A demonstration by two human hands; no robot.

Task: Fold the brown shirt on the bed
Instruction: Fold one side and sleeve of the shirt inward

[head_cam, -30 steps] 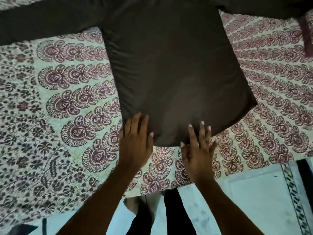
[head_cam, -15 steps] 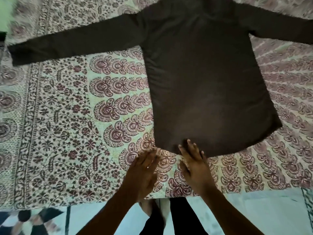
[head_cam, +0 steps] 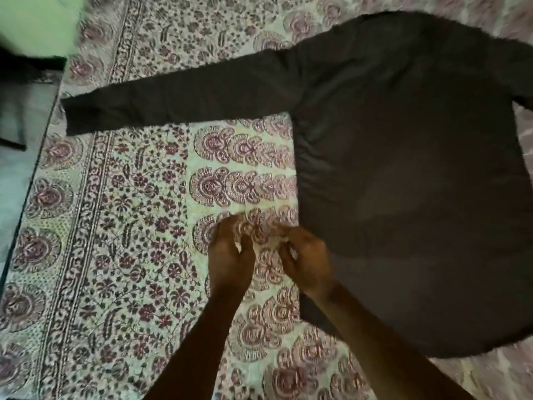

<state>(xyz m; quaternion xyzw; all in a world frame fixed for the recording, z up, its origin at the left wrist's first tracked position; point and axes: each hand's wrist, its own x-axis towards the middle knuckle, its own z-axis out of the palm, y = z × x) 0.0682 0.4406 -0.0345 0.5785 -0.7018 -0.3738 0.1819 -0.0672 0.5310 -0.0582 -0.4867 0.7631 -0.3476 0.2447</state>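
Note:
The brown shirt (head_cam: pixel 403 168) lies flat on the bed, back up, filling the right half of the view. Its left sleeve (head_cam: pixel 178 102) stretches straight out to the left. My left hand (head_cam: pixel 230 255) hovers over the patterned bedsheet (head_cam: pixel 115 226), just left of the shirt's body. My right hand (head_cam: pixel 308 261) is at the shirt's left side edge, overlapping it slightly. The fingers of both hands are loosely curled, and I see nothing held in them. The image is blurred, so contact with the sheet is unclear.
The bed's left edge (head_cam: pixel 31 180) runs down the far left, with pale floor (head_cam: pixel 14 174) beyond it. A green blurred shape (head_cam: pixel 34 21) sits at the top left corner. The sheet is bare between the sleeve and my hands.
The view has swung left, so the shirt now sits to the right. Both hands left the hem, moved to the shirt's left side and went from flat to curled.

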